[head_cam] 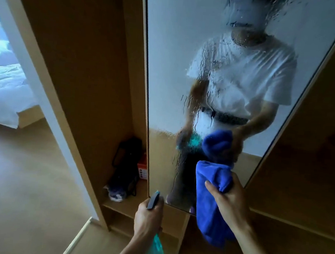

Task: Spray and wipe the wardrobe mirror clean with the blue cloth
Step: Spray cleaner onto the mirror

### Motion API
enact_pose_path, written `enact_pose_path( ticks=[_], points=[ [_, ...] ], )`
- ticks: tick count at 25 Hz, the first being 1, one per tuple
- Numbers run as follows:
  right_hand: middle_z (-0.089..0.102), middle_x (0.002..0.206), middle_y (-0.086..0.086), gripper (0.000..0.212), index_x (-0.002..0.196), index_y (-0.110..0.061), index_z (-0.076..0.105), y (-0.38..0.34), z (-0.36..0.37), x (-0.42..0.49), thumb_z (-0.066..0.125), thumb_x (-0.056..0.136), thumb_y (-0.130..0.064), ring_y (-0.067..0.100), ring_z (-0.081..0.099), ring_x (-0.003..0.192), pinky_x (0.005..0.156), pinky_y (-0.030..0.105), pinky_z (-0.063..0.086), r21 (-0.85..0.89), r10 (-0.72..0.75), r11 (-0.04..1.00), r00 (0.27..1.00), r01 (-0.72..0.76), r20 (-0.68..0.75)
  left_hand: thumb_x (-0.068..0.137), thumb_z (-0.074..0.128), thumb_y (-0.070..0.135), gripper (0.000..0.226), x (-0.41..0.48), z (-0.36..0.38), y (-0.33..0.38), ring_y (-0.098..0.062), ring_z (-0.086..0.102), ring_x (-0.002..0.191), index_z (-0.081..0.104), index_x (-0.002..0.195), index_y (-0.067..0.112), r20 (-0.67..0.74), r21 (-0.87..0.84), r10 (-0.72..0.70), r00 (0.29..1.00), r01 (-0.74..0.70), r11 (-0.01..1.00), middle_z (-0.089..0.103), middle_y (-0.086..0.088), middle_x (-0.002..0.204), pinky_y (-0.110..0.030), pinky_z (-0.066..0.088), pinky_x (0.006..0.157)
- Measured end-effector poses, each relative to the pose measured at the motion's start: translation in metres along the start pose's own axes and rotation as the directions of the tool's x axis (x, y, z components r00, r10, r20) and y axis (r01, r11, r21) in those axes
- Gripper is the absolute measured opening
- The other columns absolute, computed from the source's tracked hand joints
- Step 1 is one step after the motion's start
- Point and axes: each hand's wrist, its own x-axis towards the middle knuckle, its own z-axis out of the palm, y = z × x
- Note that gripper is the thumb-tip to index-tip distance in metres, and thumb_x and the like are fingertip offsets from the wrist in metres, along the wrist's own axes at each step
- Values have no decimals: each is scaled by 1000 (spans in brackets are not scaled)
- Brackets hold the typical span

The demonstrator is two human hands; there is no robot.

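Left hand (148,218) grips spray bottle (156,249), nozzle aimed up at bottom edge of wet mirror (166,77). Right hand (229,198) clutches blue cloth (209,199), hanging lengthwise downward near its lower right corner; black bag (126,163) on left shelf (117,204)

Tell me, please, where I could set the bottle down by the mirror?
The floor between wardrobe and bed is bare. The shelf left of the mirror is crowded by a bag and box.

A black bag (126,163), an orange box (142,169) and a crumpled bundle (115,194) (white and purple) are carried by the wardrobe shelf (121,205). A bed (5,87) is seen on the wooden floor (20,176).
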Motion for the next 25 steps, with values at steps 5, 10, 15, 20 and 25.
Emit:
enact_pose_path(
  ticks=[5, 10, 15, 20, 25],
  points=[
    [68, 116, -5, 59, 125, -27, 58, -8, 3, 5, 79, 75, -53, 15, 65, 108, 95, 42, 53, 1, 13, 1000, 1000, -13, -3, 96, 63, 46, 39, -5, -10, 24, -20, 66, 75, 64, 125, 19, -6, -68, 135, 991, -135, 989, 70, -7, 97, -27, 49, 52],
    [68, 113, -5, 51, 126, -22, 60, -41, -5, 21, 82, 81, -34, 16, 65, 104, 85, 17, 49, -5, -79, 997, 996, 79, -37, 100, 63, 24, 13, -36, -26, 94, -7, 54, 78, 55, 101, 34, 33, -160, 388, 921, -379, 912, 56, 8, 94, -19, 42, 58],
    [65, 107, -27, 50, 122, -34, 58, -101, -12, 35, 84, 80, -25, -16, 59, 96, 79, -5, 37, 45, -213, 975, 975, 216, -55, 102, 61, 29, 12, -48, -47, 151, -20, 65, 79, 64, 93, 37, -11, -229, 586, 810, -572, 788, 66, -18, 98, -19, 52, 58],
    [61, 106, -41, 52, 114, -49, 53, -163, -12, 40, 83, 80, -23, -23, 56, 96, 78, -3, 38, 62, -332, 939, 939, 338, -87, 100, 55, 47, 19, -51, -64, 204, -27, 76, 82, 63, 100, 30, 8, -332, 684, 730, -643, 690, 75, -15, 90, -41, 62, 73],
    [59, 102, -48, 50, 110, -51, 52, -227, -7, 48, 82, 80, -24, -26, 54, 96, 76, -4, 38, 35, -434, 896, 888, 444, -148, 100, 61, 32, 22, -47, -85, 261, -31, 72, 65, 59, 105, 11, -35, -386, 760, 649, -710, 589, 71, -21, 79, -37, 57, 55]
  ],
)
